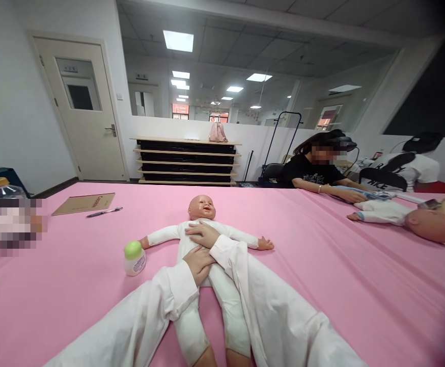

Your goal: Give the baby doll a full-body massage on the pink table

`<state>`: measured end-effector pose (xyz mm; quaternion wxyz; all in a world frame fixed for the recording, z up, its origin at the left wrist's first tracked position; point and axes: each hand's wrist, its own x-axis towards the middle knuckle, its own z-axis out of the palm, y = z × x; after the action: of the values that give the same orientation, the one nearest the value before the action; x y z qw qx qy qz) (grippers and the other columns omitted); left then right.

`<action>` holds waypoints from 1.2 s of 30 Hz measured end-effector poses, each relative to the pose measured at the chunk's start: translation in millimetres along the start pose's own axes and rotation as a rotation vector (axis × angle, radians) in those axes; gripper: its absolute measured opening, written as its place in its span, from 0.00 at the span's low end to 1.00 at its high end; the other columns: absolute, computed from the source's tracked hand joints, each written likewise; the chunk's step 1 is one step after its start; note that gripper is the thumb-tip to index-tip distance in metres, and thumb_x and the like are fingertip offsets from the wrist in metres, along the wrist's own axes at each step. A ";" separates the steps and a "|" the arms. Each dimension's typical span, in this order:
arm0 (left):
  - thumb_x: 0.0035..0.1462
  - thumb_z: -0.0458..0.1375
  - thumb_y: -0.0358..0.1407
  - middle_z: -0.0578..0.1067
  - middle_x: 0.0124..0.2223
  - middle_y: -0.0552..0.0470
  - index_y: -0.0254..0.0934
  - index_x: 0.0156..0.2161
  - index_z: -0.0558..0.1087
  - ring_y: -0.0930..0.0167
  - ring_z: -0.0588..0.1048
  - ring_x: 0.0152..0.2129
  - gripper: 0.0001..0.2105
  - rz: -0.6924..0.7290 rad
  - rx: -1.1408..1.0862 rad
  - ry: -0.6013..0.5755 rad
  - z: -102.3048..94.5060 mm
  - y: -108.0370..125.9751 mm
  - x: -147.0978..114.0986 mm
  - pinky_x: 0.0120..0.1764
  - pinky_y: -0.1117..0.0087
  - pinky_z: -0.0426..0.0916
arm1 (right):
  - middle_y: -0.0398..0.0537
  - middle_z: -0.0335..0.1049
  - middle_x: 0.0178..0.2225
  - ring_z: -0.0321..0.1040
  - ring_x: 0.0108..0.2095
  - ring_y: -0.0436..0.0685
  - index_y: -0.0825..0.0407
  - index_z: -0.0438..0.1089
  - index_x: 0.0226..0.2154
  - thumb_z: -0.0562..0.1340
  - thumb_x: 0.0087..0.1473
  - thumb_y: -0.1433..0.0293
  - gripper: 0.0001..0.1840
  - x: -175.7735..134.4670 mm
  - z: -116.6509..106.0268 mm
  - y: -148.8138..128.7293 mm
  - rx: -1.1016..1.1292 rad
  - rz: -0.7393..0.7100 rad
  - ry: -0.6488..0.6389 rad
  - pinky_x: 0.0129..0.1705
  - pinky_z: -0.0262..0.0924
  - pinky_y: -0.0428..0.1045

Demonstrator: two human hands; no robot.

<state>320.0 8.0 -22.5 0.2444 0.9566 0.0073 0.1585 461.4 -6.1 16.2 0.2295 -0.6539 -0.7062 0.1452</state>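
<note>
A baby doll (192, 239) with a white cloth body lies on its back, arms spread and head away from me. My right hand (204, 235) lies flat across its chest, fingers stretched out to the left. Just below, my left hand (198, 264) rests palm down on the belly, its fingers pointing right, with the tips close to my right wrist. Neither hand grips anything. Beside the doll's hand on the left stands a small white bottle with a green cap (134, 257).
Pink cloth (302, 265) covers the table. A brown notebook (83, 203) and a pen (105, 212) lie at the far left, near a yellow-capped bottle (4, 189). At the right, a person (314, 168) sits near a second doll (432, 224). Another person (417, 163) sits farther back.
</note>
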 end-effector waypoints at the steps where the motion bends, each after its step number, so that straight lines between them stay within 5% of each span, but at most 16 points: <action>1: 0.51 0.43 0.31 0.64 0.52 0.57 0.45 0.50 0.66 0.75 0.60 0.54 0.21 -0.047 -0.010 0.018 1.1 -1.0 -3.4 0.61 0.61 0.47 | 0.43 0.59 0.51 0.47 0.58 0.51 0.48 0.66 0.46 0.52 0.53 0.68 0.18 -6.2 1.2 5.0 -0.020 0.044 0.086 0.64 0.31 0.57; 4: 0.54 0.44 0.37 0.57 0.57 0.57 0.46 0.53 0.62 0.73 0.52 0.58 0.20 -0.246 -0.045 0.107 2.5 -9.1 -13.2 0.61 0.58 0.45 | 0.43 0.48 0.57 0.40 0.61 0.52 0.49 0.58 0.53 0.45 0.56 0.68 0.23 -31.9 7.8 14.8 -0.043 0.215 0.243 0.63 0.33 0.59; 8: 0.56 0.42 0.39 0.47 0.61 0.54 0.39 0.58 0.54 0.70 0.45 0.60 0.24 -0.607 -0.141 0.223 -4.7 -26.3 -8.9 0.61 0.59 0.45 | 0.47 0.29 0.61 0.29 0.63 0.54 0.54 0.39 0.60 0.43 0.56 0.65 0.30 -69.0 22.8 4.0 -0.051 0.455 0.233 0.62 0.29 0.62; 11: 0.57 0.39 0.38 0.43 0.61 0.52 0.34 0.60 0.50 0.71 0.42 0.61 0.25 -0.730 -0.178 0.195 -18.1 -31.3 12.5 0.63 0.61 0.41 | 0.48 0.26 0.61 0.25 0.63 0.56 0.55 0.36 0.61 0.46 0.55 0.61 0.34 -89.3 31.4 -17.4 -0.079 0.370 0.161 0.62 0.27 0.63; 17: 0.58 0.38 0.41 0.44 0.61 0.51 0.38 0.59 0.52 0.71 0.41 0.61 0.24 -0.447 -0.103 0.019 -37.9 -20.3 50.5 0.61 0.56 0.35 | 0.43 0.44 0.59 0.36 0.62 0.53 0.43 0.55 0.54 0.47 0.53 0.64 0.24 -108.5 34.1 -46.4 -0.126 -0.052 0.043 0.62 0.26 0.63; 22: 0.57 0.43 0.42 0.57 0.57 0.56 0.45 0.52 0.63 0.71 0.45 0.60 0.18 -0.086 -0.065 -0.089 -37.9 -14.8 39.8 0.61 0.52 0.36 | 0.39 0.67 0.43 0.57 0.53 0.47 0.44 0.70 0.38 0.52 0.51 0.65 0.15 -117.7 37.6 -59.8 0.119 -0.316 0.087 0.63 0.36 0.51; 26: 0.55 0.45 0.40 0.67 0.49 0.55 0.42 0.45 0.70 0.74 0.59 0.55 0.16 -0.013 -0.143 -0.017 -31.5 -16.9 22.1 0.61 0.57 0.47 | 0.44 0.70 0.37 0.66 0.43 0.48 0.49 0.70 0.37 0.54 0.51 0.60 0.16 -117.7 44.5 -60.8 0.445 -0.038 0.399 0.54 0.56 0.48; 30: 0.55 0.43 0.39 0.67 0.49 0.51 0.36 0.45 0.70 0.75 0.64 0.51 0.18 -0.260 -0.215 0.279 -18.9 -29.1 6.9 0.58 0.64 0.57 | 0.51 0.62 0.48 0.60 0.50 0.53 0.54 0.67 0.42 0.54 0.49 0.52 0.26 -109.7 53.0 -33.3 0.485 0.342 0.725 0.57 0.54 0.53; 32: 0.55 0.41 0.37 0.63 0.53 0.48 0.32 0.49 0.67 0.73 0.61 0.54 0.21 -0.379 -0.178 0.355 -9.8 -37.7 -3.0 0.59 0.64 0.56 | 0.52 0.55 0.53 0.52 0.56 0.55 0.56 0.63 0.48 0.52 0.48 0.49 0.33 -106.1 56.2 -17.9 0.470 0.436 0.741 0.62 0.46 0.55; 36: 0.53 0.42 0.39 0.52 0.58 0.41 0.22 0.56 0.56 0.67 0.52 0.58 0.28 -0.493 -0.032 0.330 17.1 -49.2 -33.3 0.60 0.62 0.54 | 0.49 0.38 0.60 0.30 0.63 0.54 0.57 0.49 0.58 0.45 0.52 0.48 0.39 -100.1 55.9 -7.0 0.358 0.449 0.617 0.65 0.31 0.57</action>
<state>296.8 40.3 -69.8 0.2862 0.8833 0.2764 0.2481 430.6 -100.7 -41.4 0.5029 -0.7541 -0.4080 0.1092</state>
